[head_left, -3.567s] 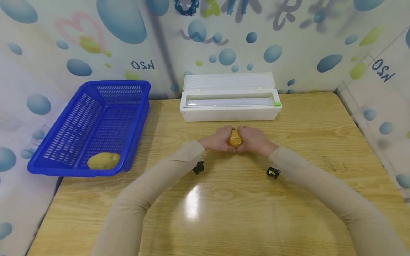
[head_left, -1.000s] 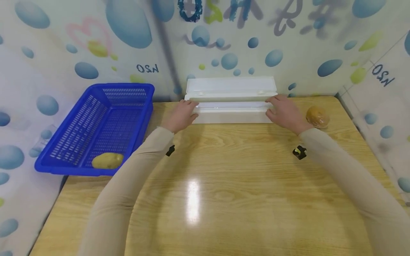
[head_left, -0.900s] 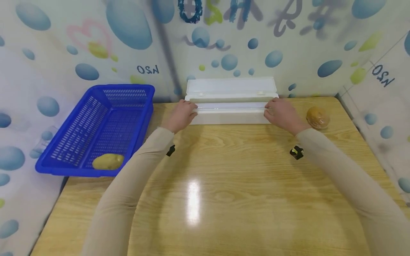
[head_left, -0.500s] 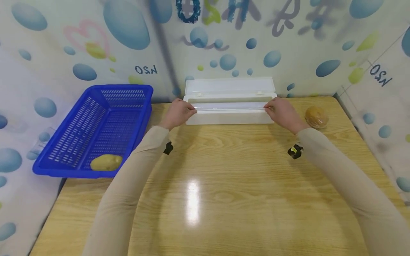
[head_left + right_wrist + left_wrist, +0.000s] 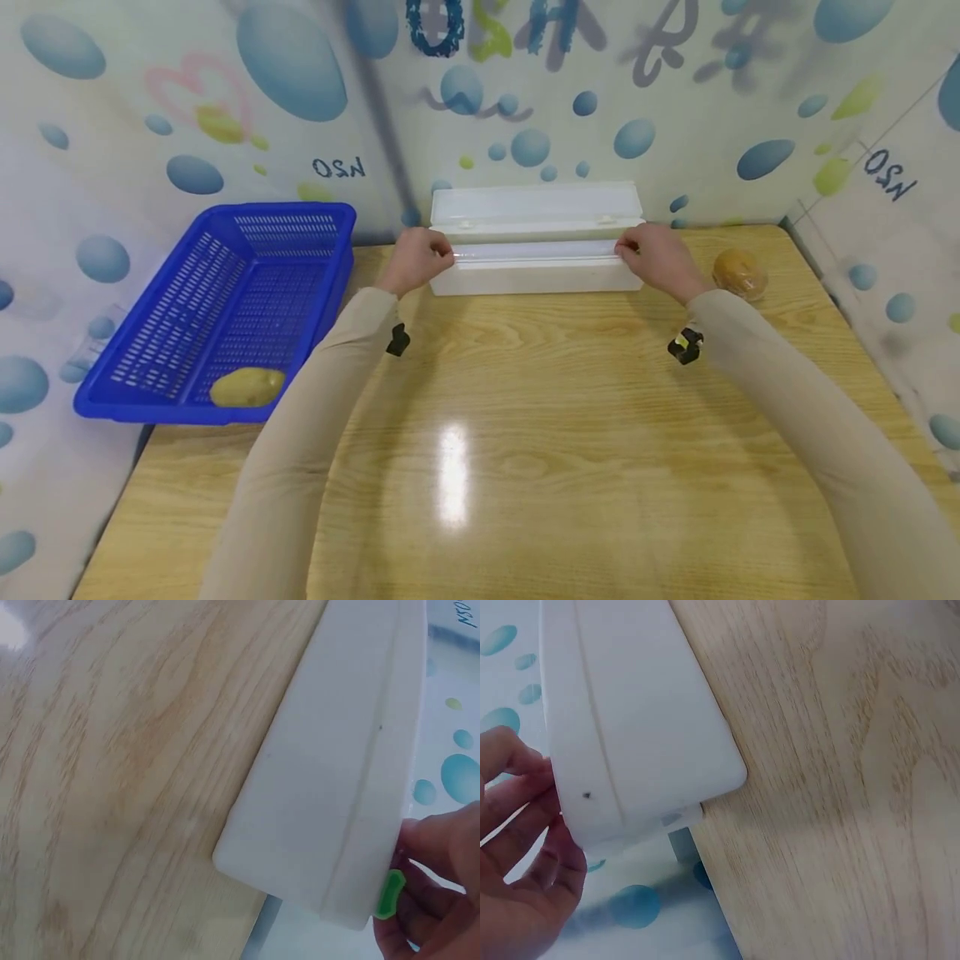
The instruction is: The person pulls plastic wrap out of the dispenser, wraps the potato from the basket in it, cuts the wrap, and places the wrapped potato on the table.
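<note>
A long white cling film dispenser [image 5: 536,280] stands against the back wall with its lid raised. Clear cling film [image 5: 536,250] stretches along its opening. At the left end, my left hand [image 5: 416,260] pinches the film's edge between thumb and fingers. My right hand [image 5: 660,257] pinches the same edge at the right end. In the right wrist view a green slider [image 5: 390,894] on the dispenser sits beside the right fingers. Both wrist views show the fingertips partly hidden behind the dispenser's front [image 5: 641,712].
A blue plastic basket [image 5: 341,283] stands at the left, with a potato [image 5: 247,387] in its near corner. A round, brownish item wrapped in film [image 5: 739,274] lies right of the right hand. The wooden table [image 5: 540,433] meets a patterned wall behind.
Both hands first held the round wrapped item; it now lies at the right. The hands moved apart to the dispenser's ends, and the fingers have since closed on the film and lifted slightly.
</note>
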### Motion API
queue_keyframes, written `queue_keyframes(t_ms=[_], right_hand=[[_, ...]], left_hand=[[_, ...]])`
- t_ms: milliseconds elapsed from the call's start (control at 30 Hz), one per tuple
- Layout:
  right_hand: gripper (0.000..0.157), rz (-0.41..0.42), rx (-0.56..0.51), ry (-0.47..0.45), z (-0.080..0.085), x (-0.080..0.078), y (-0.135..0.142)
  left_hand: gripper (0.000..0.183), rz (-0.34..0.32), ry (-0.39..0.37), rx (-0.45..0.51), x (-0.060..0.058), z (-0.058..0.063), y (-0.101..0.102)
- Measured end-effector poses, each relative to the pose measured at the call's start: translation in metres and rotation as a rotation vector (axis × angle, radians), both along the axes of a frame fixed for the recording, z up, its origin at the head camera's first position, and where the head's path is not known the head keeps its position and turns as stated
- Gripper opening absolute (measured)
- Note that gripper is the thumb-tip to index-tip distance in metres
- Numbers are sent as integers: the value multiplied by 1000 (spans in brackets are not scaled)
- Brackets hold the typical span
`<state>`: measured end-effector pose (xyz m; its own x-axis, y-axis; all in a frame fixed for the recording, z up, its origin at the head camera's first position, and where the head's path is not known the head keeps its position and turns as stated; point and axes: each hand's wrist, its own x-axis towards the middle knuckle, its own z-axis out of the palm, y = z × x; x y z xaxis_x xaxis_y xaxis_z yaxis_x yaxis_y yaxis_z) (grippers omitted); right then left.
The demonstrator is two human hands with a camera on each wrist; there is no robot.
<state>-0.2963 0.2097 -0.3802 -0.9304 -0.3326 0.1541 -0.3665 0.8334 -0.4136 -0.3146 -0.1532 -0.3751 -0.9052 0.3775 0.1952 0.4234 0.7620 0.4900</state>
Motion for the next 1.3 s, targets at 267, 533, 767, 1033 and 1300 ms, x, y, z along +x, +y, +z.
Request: queue_keyframes(t_ms=[267,533,767,1033,1300], right_hand=[[17,53,66,62,-8,-9,-4],[10,120,70,35,-4,-12,-4],[9,64,-46,40,-5,-18,-1],[16,38,-162,7,1,-21,1],[18,13,-282,-58,10,-24,1]], left_hand=[[11,14,6,88,-6,-4,-10],[14,44,-52,116,-8,-6,-16],[16,54,-132,178,-7,-3,-16],[16,145,-237,400,-18,-6,-12],[13,167,-296,503,-21,0,-10]])
